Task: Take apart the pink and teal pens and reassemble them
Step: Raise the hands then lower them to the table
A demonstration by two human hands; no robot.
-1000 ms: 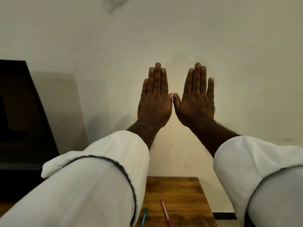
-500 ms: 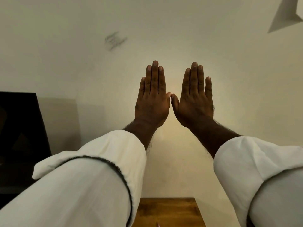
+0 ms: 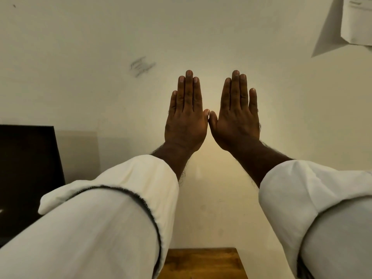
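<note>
Your left grip (image 3: 186, 117) and right grip (image 3: 236, 117) raised mid-frame, fingers straight, released, holding nothing. Pens out of view; worktop (image 3: 201, 262) edge at bottom centre. Likely light, slick, stiff: pinch barrel mid-length, twist gently.

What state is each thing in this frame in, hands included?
left hand: raised, open, fingers straight and together, holding nothing.
right hand: raised, open, fingers straight, holding nothing; its thumb tip is at the left thumb tip.
wooden table: only its far end in view.
sheet of paper: hanging on the wall, casting a shadow.
pink and teal pens: not in view.
</note>
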